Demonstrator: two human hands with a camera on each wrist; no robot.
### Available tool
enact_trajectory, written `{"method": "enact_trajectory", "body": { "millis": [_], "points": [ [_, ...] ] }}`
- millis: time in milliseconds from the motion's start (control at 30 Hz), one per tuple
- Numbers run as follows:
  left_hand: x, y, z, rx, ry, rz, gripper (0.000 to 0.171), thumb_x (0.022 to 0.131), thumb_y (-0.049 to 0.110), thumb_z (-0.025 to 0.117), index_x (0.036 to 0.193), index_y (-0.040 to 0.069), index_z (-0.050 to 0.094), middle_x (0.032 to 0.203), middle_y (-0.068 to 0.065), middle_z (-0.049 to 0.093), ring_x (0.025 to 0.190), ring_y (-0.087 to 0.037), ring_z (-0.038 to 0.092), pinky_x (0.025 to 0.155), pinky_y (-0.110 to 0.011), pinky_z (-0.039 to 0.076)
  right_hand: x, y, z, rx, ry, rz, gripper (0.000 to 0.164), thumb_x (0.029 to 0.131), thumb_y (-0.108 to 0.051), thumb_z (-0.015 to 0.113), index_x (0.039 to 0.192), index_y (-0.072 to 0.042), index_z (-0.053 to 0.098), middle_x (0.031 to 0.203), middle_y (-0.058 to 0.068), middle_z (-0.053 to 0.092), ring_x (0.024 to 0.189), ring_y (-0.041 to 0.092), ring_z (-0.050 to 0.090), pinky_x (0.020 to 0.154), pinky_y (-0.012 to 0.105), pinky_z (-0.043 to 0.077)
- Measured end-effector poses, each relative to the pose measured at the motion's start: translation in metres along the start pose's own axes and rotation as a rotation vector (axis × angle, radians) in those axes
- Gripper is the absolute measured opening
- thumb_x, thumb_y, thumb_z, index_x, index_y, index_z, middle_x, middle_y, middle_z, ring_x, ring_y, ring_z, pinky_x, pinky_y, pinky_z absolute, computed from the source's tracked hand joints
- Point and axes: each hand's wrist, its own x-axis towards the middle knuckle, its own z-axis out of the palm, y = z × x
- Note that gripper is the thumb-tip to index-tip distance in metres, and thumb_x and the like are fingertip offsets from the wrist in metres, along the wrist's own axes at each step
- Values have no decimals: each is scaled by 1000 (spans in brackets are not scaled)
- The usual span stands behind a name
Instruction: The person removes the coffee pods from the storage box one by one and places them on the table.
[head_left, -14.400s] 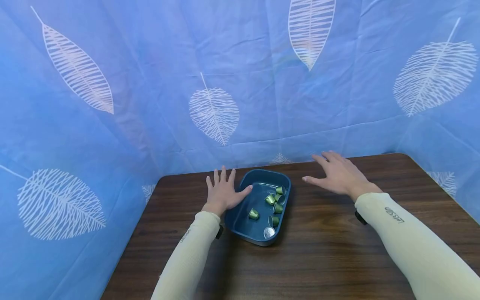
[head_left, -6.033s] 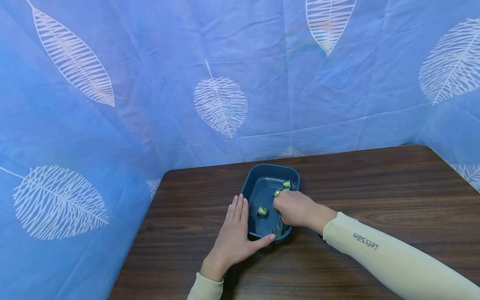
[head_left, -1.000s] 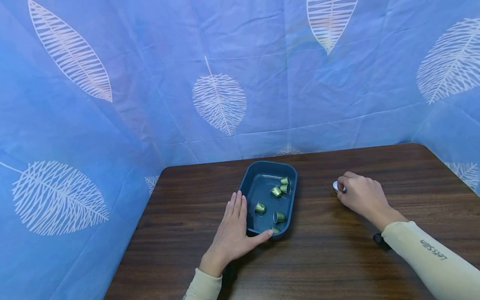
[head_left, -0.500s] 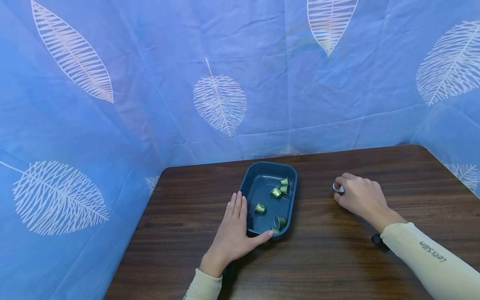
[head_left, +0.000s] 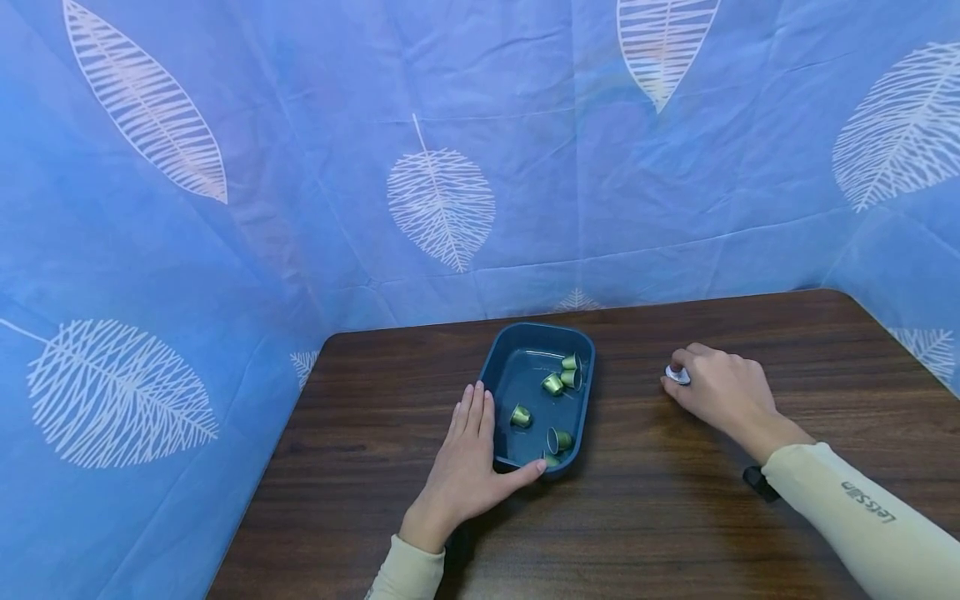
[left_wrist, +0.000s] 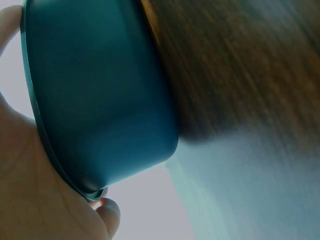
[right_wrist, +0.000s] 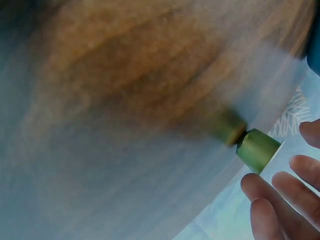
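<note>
A dark blue rectangular container (head_left: pixel 521 372) with rounded corners stands mid-table, holding several green coffee capsules (head_left: pixel 521 416). Against its left side lie the straight fingers of my left hand (head_left: pixel 459 482), the thumb stretched along the near rim; the left wrist view shows the palm close to the rim at a corner. To the right, my right hand (head_left: pixel 722 390) holds a single coffee capsule (right_wrist: pixel 257 151) by its lid end, fingers bent around it. Its silver lid (head_left: pixel 677 376) faces up between thumb and index finger, and its narrow green end is right at the tabletop.
The dark wood-grain table (head_left: pixel 630 517) reaches from the container to its rounded right corner. A blue cloth with white leaf prints (head_left: pixel 525 208) hangs behind it and along both sides.
Over the last second the silver lid has tilted and turned slightly in my right hand's fingers. Earlier that hand was inside the container. The left hand has stayed at the container's side since then.
</note>
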Motion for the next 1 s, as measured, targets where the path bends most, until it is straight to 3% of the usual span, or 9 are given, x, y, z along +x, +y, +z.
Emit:
{"method": "enact_trajectory", "body": {
  "millis": [167,467,533,667,767,1000],
  "points": [
    [0,0,-1,-2,10,9,126,87,89,58,173,7,15,183,-8,2,171,-28,0,137,-54,16,2,-3,-5,3,57,-23,27,94,-29,81,106,-4,77,98,13,76,51,13,53,42,30,36],
    [-1,1,-1,-3,9,3,126,87,90,57,173,8,14,183,-6,1,171,-25,-1,137,-53,15,11,-22,-17,59,23,-49,18,97,-25,78,99,-8,76,92,9,73,54,11,49,46,31,39],
    [-1,1,-1,-7,12,6,126,87,90,58,173,8,15,183,-7,3,171,-27,0,137,-54,17,13,-27,-20,46,23,-63,21,96,-25,79,103,-5,77,95,10,74,55,14,54,48,35,45],
    [-1,1,0,-2,7,-4,127,87,90,57,174,9,13,183,-5,0,171,-25,-1,137,-52,17,18,-35,-27,-8,1,-93,36,93,-27,82,117,-1,77,110,18,77,78,29,71,70,50,61],
    [0,0,0,0,7,-2,127,87,90,56,173,8,12,183,-6,0,171,-25,-1,137,-51,16,22,-41,-32,-33,-29,-110,44,93,-31,83,124,-1,77,121,21,77,99,38,73,86,57,61],
    [0,-1,0,2,12,9,126,88,89,57,173,7,14,183,-8,2,171,-27,1,137,-52,16,28,-56,-43,-31,-80,-131,47,93,-36,84,127,-4,78,128,22,76,104,39,74,82,55,63]
  ]
}}
